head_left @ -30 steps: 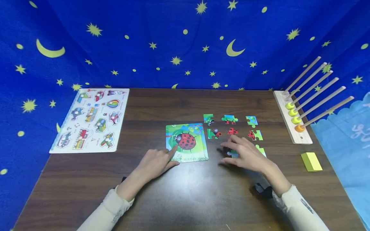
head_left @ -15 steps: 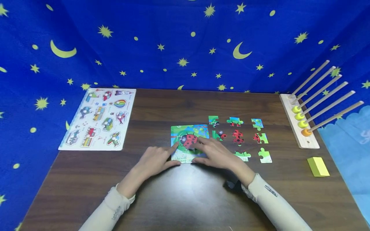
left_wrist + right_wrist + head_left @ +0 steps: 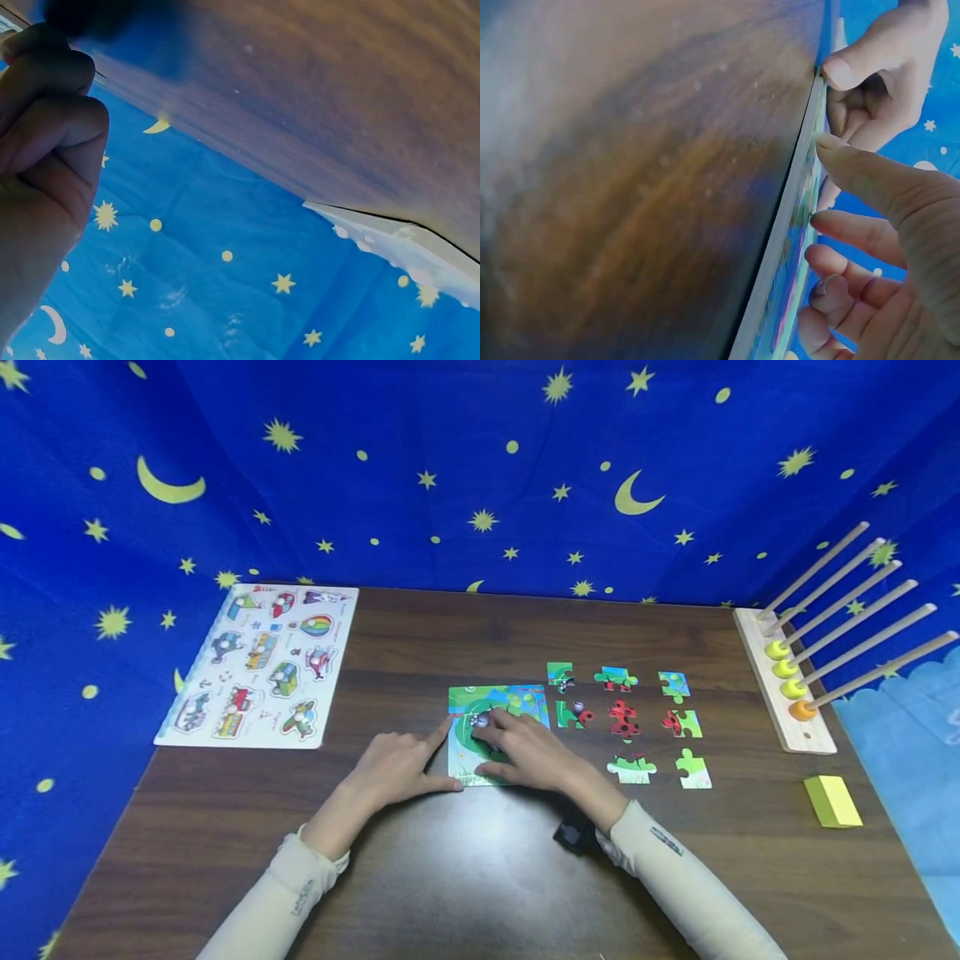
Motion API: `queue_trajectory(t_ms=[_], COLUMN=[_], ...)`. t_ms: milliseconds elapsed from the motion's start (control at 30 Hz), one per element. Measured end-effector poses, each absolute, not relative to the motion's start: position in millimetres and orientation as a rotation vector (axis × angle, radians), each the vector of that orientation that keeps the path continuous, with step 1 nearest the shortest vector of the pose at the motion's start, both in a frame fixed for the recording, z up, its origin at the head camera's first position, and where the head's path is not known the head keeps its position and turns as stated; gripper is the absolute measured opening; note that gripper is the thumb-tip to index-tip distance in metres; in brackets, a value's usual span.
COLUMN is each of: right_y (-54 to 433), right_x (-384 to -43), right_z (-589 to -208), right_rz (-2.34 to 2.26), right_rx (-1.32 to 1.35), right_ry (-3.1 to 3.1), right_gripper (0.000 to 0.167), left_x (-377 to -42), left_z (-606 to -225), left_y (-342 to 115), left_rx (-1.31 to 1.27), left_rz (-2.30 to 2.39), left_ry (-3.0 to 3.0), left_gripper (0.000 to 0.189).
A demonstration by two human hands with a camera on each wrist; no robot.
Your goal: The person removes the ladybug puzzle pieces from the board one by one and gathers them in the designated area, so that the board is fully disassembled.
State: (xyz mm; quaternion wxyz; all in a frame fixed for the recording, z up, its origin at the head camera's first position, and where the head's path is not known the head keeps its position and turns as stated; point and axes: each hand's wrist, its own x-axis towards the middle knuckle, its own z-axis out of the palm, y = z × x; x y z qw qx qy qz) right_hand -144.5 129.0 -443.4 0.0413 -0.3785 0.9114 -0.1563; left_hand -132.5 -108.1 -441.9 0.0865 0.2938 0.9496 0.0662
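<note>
A square puzzle board (image 3: 465,768) with a ladybug picture lies mid-table in the head view. My left hand (image 3: 390,766) stretches its index finger along the board's left edge, thumb at the lower left corner; its other fingers are curled in the left wrist view. My right hand (image 3: 532,756) is over the board, fingertips on the ladybug and thumb near the front edge, covering most of the picture. In the right wrist view its fingers (image 3: 859,232) are spread at the board's face, with no piece visible between them. Several loose jigsaw pieces (image 3: 624,720) lie in rows to the right.
At the back left lies a white peg puzzle board (image 3: 258,668) with vehicle shapes. A wooden peg stand (image 3: 795,727) with several beads stands at the right, a yellow block (image 3: 832,802) in front of it. A blue star-patterned cloth (image 3: 420,468) hangs behind the table.
My right hand has moved left from the loose pieces onto the board, uncovering the lower pieces. My left hand stays at the board's left edge. The head view has shifted slightly.
</note>
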Motion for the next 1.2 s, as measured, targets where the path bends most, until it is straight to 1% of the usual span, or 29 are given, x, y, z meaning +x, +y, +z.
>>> queue_trajectory(t_ms=[300,700,933,1200], right_y=[128.1,120.2,115.6,121.6], right_x=[-145.4,-153.2,-154.8,-152.5], right_z=[-441.6,-435.3,-434.5,-434.0], right_rz=[-0.449,-0.37,-0.204,-0.215], right_rx=[-1.229,-1.257,-1.349,-1.379], right_ry=[2.787,2.755,2.783,2.821], right_gripper=[0.054,0.055,0.058,0.058], left_x=[-132.0,-133.2,-133.7,-132.2], left_z=[-442.1,-441.2,-440.4,-441.5], left_y=[-104.9,-105.5,-106.1,-105.0], left_rx=[0.892,0.863,0.846,0.846], left_rz=[0.193,0.237,0.237,0.245], left_ry=[2.842,2.817,2.81,2.806], left_gripper=[0.1,0.101,0.101,0.102])
